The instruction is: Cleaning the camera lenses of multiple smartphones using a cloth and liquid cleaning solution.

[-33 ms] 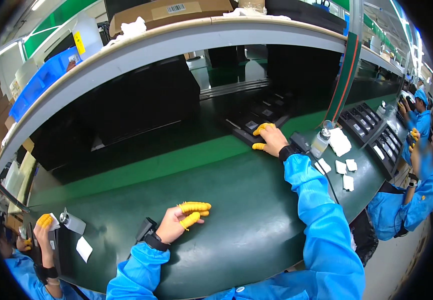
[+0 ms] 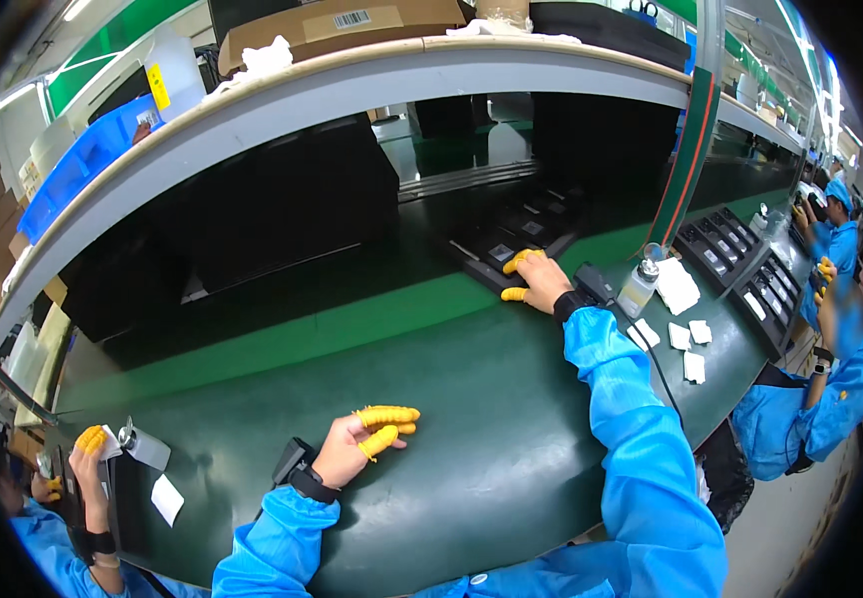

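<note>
My right hand (image 2: 539,281), with yellow finger cots, reaches far forward and grips the near edge of a black compartment tray (image 2: 511,237) lying on the green belt (image 2: 431,399); the thumb is under the edge and the fingers on top. My left hand (image 2: 356,447), also in yellow cots, rests low on the belt with its fingers stretched out and nothing in it. Both arms wear blue sleeves, and a black band sits on each wrist.
A clear bottle (image 2: 639,285) and white wipes (image 2: 686,339) lie right of my right arm. More black trays (image 2: 740,261) sit further right, by a co-worker in blue (image 2: 835,299). Another person's hand (image 2: 92,448) works at far left. A shelf (image 2: 371,85) overhangs the belt.
</note>
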`<action>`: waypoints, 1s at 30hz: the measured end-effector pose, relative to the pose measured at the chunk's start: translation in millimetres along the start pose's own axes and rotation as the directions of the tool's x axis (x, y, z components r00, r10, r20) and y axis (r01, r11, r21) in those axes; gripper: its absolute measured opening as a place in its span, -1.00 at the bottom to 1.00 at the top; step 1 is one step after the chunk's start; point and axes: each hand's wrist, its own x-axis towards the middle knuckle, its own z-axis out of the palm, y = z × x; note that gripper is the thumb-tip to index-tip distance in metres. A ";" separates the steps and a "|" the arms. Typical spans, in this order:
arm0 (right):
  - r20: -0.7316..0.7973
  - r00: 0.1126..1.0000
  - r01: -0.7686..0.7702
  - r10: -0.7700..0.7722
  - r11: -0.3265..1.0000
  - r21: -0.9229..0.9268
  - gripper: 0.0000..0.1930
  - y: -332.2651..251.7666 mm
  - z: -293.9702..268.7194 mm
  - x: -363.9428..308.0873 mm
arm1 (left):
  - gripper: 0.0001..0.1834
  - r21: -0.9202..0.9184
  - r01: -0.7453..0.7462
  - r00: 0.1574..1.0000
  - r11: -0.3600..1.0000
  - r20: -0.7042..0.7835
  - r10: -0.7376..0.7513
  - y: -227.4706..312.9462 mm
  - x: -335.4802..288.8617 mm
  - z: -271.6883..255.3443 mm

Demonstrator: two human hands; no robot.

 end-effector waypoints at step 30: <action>0.726 0.671 -0.653 -0.149 0.345 0.674 -0.72 -187.6 -39.6 -77.2 | -0.70 -0.065 0.069 0.998 0.996 -0.004 -0.069 -19.2 4.1 -9.0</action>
